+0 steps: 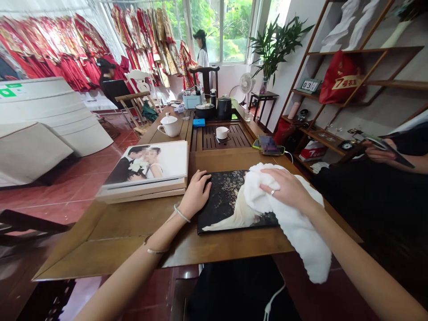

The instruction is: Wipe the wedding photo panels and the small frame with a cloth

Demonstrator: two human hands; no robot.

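A dark photo panel (217,207) with a pale flowing gown printed on it lies flat on the wooden table in front of me. My left hand (196,192) rests along its left edge, fingers stretched out and holding nothing. On the panel's right part, my right hand (288,187) grips a bunched white towel (306,243), which hides that side of the picture. The towel's loose end hangs over the table's front edge. To the left of my left hand lies a stack of framed photos (150,167), the top one showing a couple.
A lidded white cup (169,125), a blue box (199,122), a small white cup (222,132) on a slatted tea tray (209,140) and a phone (269,146) with a cable sit farther back. At right, a person's hand (381,151) holds a device beside wooden shelves (397,50).
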